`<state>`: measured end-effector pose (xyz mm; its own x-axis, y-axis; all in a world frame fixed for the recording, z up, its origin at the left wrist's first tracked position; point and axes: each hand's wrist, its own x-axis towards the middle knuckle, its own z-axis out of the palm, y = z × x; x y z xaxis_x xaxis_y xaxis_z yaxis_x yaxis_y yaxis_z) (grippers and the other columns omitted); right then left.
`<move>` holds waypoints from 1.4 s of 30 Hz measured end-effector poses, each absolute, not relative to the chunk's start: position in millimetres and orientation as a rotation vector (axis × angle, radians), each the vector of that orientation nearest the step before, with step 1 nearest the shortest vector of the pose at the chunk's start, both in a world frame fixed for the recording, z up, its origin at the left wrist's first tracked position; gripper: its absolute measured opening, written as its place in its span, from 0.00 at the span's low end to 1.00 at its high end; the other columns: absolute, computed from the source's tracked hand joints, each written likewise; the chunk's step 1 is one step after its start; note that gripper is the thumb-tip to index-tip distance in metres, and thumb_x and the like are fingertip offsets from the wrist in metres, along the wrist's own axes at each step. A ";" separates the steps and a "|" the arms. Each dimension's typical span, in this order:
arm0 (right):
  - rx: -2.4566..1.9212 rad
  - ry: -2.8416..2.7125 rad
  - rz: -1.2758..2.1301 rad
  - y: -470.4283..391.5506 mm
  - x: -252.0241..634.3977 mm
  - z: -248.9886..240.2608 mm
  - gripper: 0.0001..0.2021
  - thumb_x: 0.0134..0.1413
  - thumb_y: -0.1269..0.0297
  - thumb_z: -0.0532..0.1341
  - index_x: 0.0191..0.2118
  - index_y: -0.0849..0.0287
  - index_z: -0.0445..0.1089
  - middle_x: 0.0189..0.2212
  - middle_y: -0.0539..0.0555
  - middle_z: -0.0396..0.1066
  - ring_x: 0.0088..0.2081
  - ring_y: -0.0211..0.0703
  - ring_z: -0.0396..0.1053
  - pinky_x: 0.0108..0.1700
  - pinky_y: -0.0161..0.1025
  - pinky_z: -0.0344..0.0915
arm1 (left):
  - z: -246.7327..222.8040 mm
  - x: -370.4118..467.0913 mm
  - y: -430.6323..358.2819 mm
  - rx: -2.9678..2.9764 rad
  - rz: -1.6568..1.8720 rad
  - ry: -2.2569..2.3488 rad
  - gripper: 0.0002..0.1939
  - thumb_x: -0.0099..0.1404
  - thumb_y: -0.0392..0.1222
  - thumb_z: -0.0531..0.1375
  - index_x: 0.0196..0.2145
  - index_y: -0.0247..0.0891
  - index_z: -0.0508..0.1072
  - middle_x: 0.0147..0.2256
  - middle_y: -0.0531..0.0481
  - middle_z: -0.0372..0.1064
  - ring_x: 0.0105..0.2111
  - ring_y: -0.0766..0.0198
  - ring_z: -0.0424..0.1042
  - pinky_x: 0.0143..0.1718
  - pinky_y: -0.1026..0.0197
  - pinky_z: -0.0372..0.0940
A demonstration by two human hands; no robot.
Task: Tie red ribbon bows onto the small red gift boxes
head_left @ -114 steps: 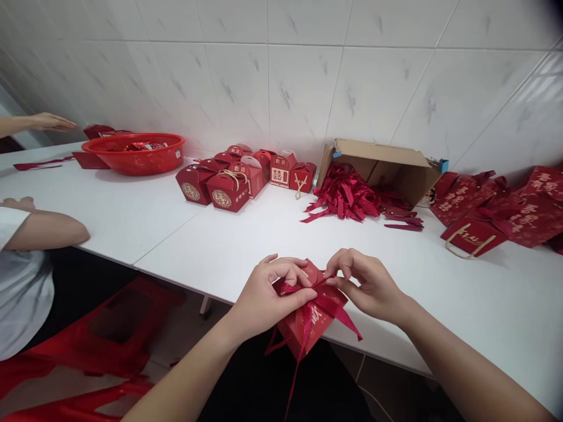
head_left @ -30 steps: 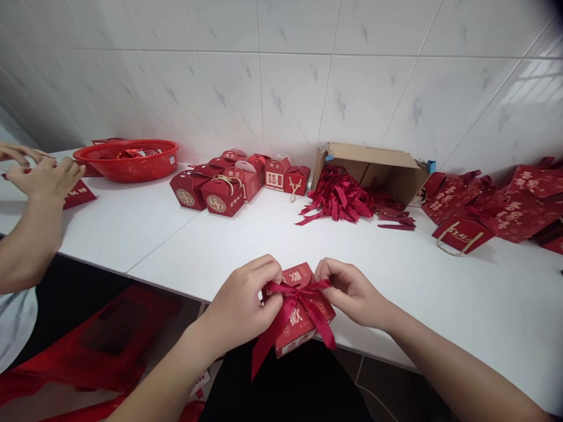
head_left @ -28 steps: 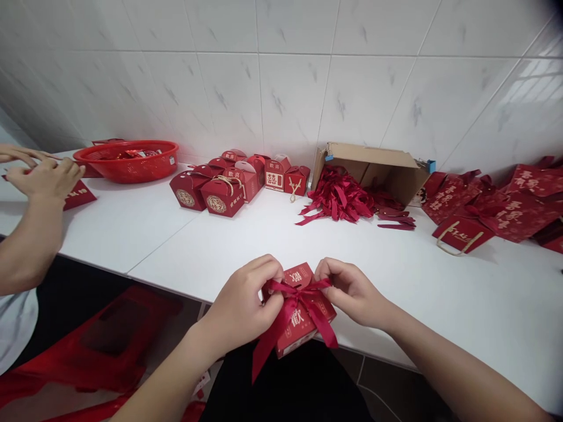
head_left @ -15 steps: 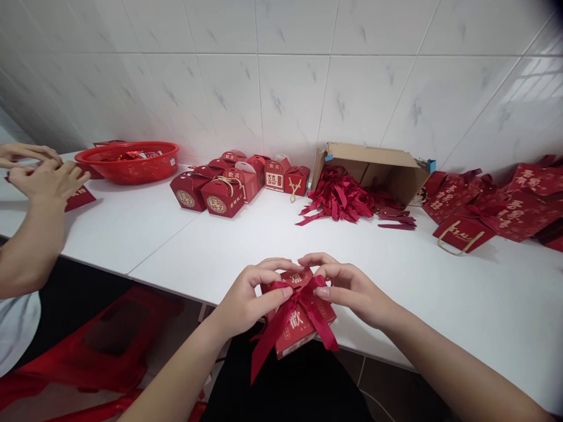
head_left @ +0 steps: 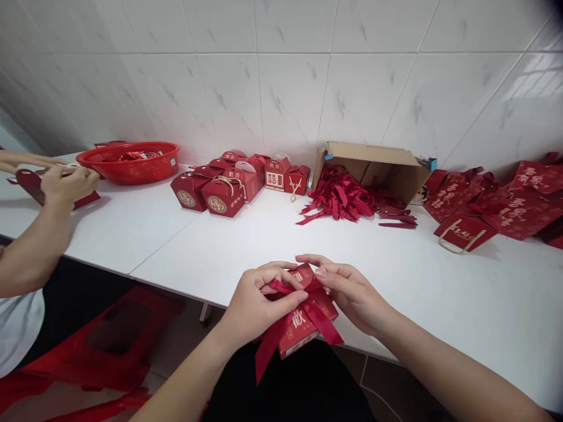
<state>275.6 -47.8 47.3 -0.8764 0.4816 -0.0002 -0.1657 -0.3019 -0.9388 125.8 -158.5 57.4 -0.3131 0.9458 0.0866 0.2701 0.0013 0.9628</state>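
A red box (head_left: 299,337) with pale characters is tilted at the front edge of the white table (head_left: 185,258). Across its top lies a red ribbon (head_left: 317,319) tied in a bow, its two tails hanging toward me. My left hand (head_left: 264,299) pinches the bow's left loop between thumb and fingers. On the other side my right hand (head_left: 347,290) holds the right part of the ribbon near the box's top, thumb and index finger close together. The fingers partly cover the knot.
Several finished red boxes (head_left: 224,196) stand at the back middle. A ribbon pile (head_left: 341,193) spills from a cardboard box (head_left: 373,153). Red bags (head_left: 457,196) are at right. At left are a red basin (head_left: 141,170) and another person's hands (head_left: 65,181) on a red box.
My left thumb has moved right across the bow, and my right thumb has shifted up off the ribbon's front. The other person's hands moved right and their box is more visible.
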 end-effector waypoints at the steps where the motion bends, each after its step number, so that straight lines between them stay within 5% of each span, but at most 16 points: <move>1: -0.401 -1.509 2.232 -48.8 275.0 46.5 0.09 0.56 0.61 0.61 0.31 0.57 0.78 0.55 0.54 0.60 0.52 0.48 0.62 0.49 0.41 0.61 | 56.8 125.4 -158.5 1.269 1.346 1.643 0.04 0.54 0.39 0.65 0.26 0.36 0.76 0.43 0.44 0.74 0.51 0.57 0.69 0.46 0.66 0.69; 23: -0.348 -1.069 2.467 -49.5 272.4 39.8 0.11 0.51 0.66 0.62 0.20 0.59 0.73 0.52 0.49 0.66 0.42 0.39 0.66 0.43 0.35 0.63 | 52.0 124.5 -161.3 1.240 1.400 1.659 0.05 0.53 0.38 0.66 0.23 0.35 0.75 0.43 0.42 0.74 0.48 0.57 0.72 0.44 0.65 0.70; 28: -0.477 -1.520 2.346 -41.6 275.2 53.0 0.10 0.53 0.59 0.62 0.34 0.58 0.77 0.52 0.54 0.65 0.48 0.46 0.65 0.51 0.42 0.58 | 53.7 126.6 -158.6 1.271 1.376 1.637 0.04 0.53 0.38 0.66 0.25 0.35 0.76 0.43 0.43 0.73 0.47 0.58 0.72 0.46 0.64 0.69; 33: -0.539 -2.088 1.998 -36.0 279.1 66.8 0.16 0.52 0.57 0.64 0.19 0.61 0.71 0.57 0.54 0.59 0.56 0.50 0.59 0.56 0.44 0.52 | 54.4 125.2 -158.3 1.268 1.361 1.642 0.05 0.53 0.39 0.66 0.25 0.35 0.76 0.43 0.43 0.74 0.47 0.57 0.72 0.46 0.64 0.69; 42: -0.537 -2.370 1.773 -30.6 275.8 78.4 0.21 0.54 0.55 0.60 0.16 0.61 0.66 0.52 0.54 0.63 0.46 0.49 0.66 0.49 0.46 0.59 | 56.2 124.3 -161.8 1.363 1.292 1.661 0.04 0.53 0.39 0.65 0.26 0.36 0.78 0.43 0.41 0.73 0.50 0.53 0.70 0.45 0.61 0.69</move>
